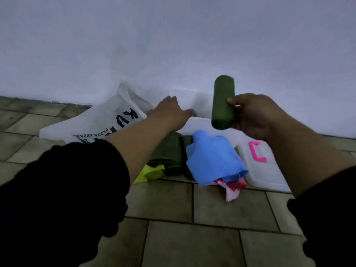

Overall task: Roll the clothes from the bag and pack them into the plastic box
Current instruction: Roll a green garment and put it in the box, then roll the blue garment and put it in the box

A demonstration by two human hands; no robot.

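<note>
**On the floor by the wall: a green roll held up, the other hand at the box**

Against the pale wall (pixel 173 45), on the tiled floor (pixel 192 243), lies a white plastic bag (pixel 100 120) with black lettering, slumped at the far left. Just right of it shows the pale rim of the plastic box (pixel 198 124).

The right hand (pixel 256 116) holds a tightly rolled dark green garment (pixel 223 103) upright in the air, above the box's right side. Its fingers (pixel 233 101) are curled round the lower half of the roll, clamped on it.

The left hand (pixel 169 112) reaches out over the far left part of the box, between bag and roll. Its fingers are stretched forward and lie loosely together, gripping nothing; whether they touch the rim I cannot tell.

Nearer lie more clothes:
- two dark green rolls (pixel 167 151) side by side;
- a blue garment (pixel 213 158), loosely bundled, to their right;
- a yellow-green cloth (pixel 152 172) at the near left;
- a pink and red cloth (pixel 231 186) sticking out under the blue one.

Whether these sit inside the box or on the floor before it is unclear. A clear lid (pixel 269 178) with a pink clip (pixel 257 151) lies flat at the right. Black sleeves (pixel 67 189) cover both forearms.
</note>
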